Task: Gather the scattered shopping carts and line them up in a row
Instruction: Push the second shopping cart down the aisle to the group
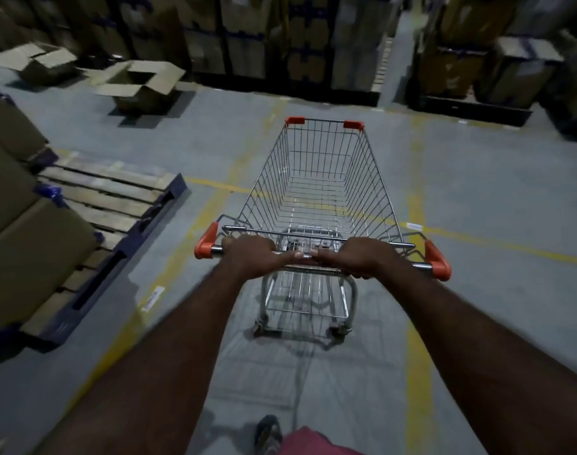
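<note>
Your left hand and right hand both grip the handle of the cart, thumbs touching.

An open cardboard box sits on the grey floor; at left, a wooden pallet bears stacked cartons

Left pallet, boxed shelving ahead.
</note>
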